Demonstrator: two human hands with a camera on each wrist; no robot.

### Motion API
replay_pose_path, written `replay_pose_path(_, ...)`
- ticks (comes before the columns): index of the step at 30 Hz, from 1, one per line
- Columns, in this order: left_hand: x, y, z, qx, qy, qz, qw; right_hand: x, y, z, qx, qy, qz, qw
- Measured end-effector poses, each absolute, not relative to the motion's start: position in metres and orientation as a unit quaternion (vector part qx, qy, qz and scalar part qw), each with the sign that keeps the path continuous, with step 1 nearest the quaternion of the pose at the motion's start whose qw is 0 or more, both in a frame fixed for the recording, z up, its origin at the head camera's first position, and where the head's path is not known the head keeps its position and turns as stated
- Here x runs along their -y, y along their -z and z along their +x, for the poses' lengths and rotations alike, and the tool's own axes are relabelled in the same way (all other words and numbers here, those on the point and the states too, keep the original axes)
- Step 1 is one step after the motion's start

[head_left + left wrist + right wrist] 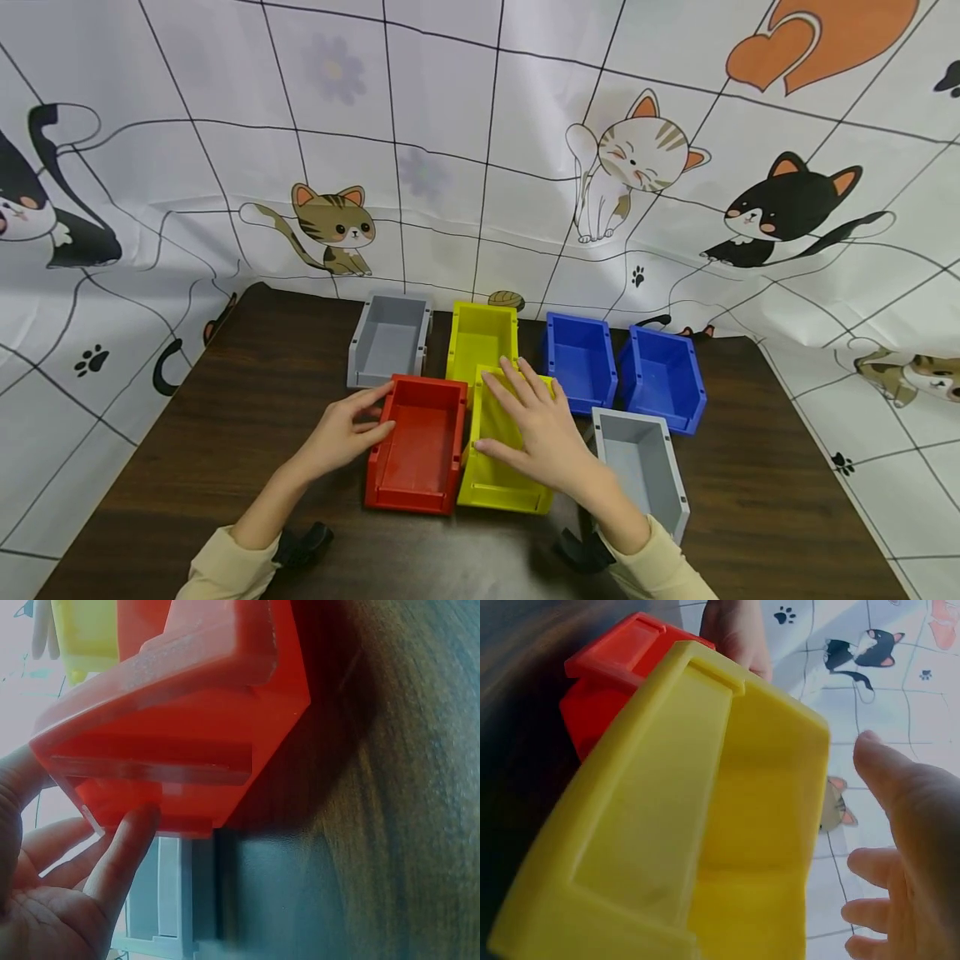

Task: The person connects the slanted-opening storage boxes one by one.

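A red bin (416,442) stands at the front middle of the table. My left hand (345,433) holds its left wall; in the left wrist view the thumb reaches over the rim of the red bin (172,727) and a finger (124,859) lies against the outside. Right beside it is a yellow bin (498,479). My right hand (543,429) is spread over that bin, partly covering it. In the right wrist view the fingers (870,866) hang beyond the rim of the yellow bin (757,825), apart from it, holding nothing.
Behind stand a grey bin (390,337), another yellow bin (483,333) and two blue bins (581,358), (663,375). A second grey bin (637,458) is at the right, near my right forearm. A cat-print cloth (450,167) hangs behind the dark wooden table (247,400).
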State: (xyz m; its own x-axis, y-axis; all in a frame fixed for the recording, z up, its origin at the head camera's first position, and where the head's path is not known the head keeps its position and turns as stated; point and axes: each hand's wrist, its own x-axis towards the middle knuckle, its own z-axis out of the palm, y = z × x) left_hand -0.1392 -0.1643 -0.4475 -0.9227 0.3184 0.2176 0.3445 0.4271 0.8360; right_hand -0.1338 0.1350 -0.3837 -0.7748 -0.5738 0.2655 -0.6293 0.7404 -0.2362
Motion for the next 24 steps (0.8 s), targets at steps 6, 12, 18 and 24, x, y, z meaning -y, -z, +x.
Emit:
replay_pose_path(6,0.164,0.448,-0.139,0.842,0.504,-0.193,0.007,-0.127,0.386,-0.139,0.937,-0.106,0.329,0.055)
replay_pose_path(12,0.166,0.448,-0.139,0.842,0.503,-0.192,0.009,-0.123,0.383,-0.143,0.941,-0.097,0.324,0.023)
replay_pose_path(18,0.166,0.450,-0.140,0.840,0.508,-0.191,0.012,-0.116,0.380,-0.146,0.944,-0.095,0.316,-0.017)
replay_pose_path(24,0.165,0.451,-0.140,0.836,0.513,-0.195,0.018,-0.113,0.381,-0.145,0.946,-0.081,0.313,-0.035)
